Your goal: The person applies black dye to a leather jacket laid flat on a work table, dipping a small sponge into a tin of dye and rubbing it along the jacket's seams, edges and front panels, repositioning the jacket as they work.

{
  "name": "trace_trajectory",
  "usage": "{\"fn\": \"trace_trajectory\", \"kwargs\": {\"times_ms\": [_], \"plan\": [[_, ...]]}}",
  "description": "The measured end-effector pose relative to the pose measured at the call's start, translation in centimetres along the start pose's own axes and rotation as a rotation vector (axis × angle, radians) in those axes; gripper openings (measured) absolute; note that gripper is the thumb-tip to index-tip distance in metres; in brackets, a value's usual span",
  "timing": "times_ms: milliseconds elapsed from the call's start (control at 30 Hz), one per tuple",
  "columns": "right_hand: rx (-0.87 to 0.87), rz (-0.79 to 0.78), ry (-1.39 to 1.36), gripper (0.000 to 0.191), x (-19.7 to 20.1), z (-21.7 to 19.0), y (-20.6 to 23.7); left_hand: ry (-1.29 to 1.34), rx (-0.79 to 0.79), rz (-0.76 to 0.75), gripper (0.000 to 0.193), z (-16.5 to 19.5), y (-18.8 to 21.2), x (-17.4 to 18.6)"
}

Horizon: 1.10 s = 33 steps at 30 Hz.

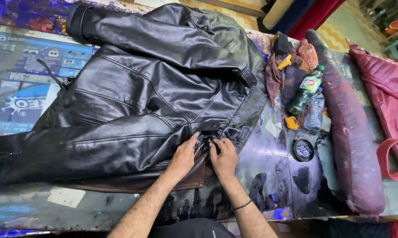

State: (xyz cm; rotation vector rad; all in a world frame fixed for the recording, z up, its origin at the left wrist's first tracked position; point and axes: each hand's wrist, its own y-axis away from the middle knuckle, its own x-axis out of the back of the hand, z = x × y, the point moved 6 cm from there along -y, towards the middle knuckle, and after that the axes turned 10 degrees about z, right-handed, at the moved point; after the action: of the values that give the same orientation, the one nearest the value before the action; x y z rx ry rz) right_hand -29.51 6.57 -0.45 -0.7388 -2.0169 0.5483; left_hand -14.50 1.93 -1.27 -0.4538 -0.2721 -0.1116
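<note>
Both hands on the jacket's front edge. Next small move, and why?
Probably spread the pinched leather flat: the left hand and right hand both grip the black leather jacket at its bunched front edge, above a brown piece, so the spot between the fingertips stays hidden.

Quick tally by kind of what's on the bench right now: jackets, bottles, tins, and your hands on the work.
Black leather jacket: 1
Red leather garment at the right edge: 1
Bottles: 3, namely green bottle, clear bottle, orange bottle
Round tin: 1
Hands on the jacket hem: 2, namely left hand, right hand
Total: 8
</note>
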Motion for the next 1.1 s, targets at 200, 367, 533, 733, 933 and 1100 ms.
{"fn": "trace_trajectory", "kwargs": {"times_ms": [200, 367, 533, 733, 933, 1100], "plan": [[0.133, -0.068, -0.008, 0.021, -0.2, -0.8, -0.2, 0.011, 0.037, -0.012, 0.06, -0.1, 0.1, 0.1], [0.007, 0.033, 0.106, 0.019, 1.5, -0.2, -1.0, -0.013, 0.097, -0.047, 0.062, -0.2, 0.1, 0.1], [0.255, -0.098, 0.12, 0.02, 0.0, -2.9, 0.1, -0.018, 0.069, -0.028, 0.062, -0.2, 0.2, 0.0], [0.221, -0.119, 0.263, 0.02, -0.1, -1.6, -1.0, -0.015, 0.04, -0.018, 0.062, 0.1, 0.2, 0.0], [0.039, -0.108, 0.154, 0.017, -0.2, -0.9, -0.6, 0.017, 0.011, 0.012, 0.061, 0.1, 0.2, 0.1], [0.198, -0.174, -0.025, 0.02, -0.1, -1.9, -0.4, 0.029, -0.067, 0.051, 0.059, 0.4, 0.3, 0.1]]}}
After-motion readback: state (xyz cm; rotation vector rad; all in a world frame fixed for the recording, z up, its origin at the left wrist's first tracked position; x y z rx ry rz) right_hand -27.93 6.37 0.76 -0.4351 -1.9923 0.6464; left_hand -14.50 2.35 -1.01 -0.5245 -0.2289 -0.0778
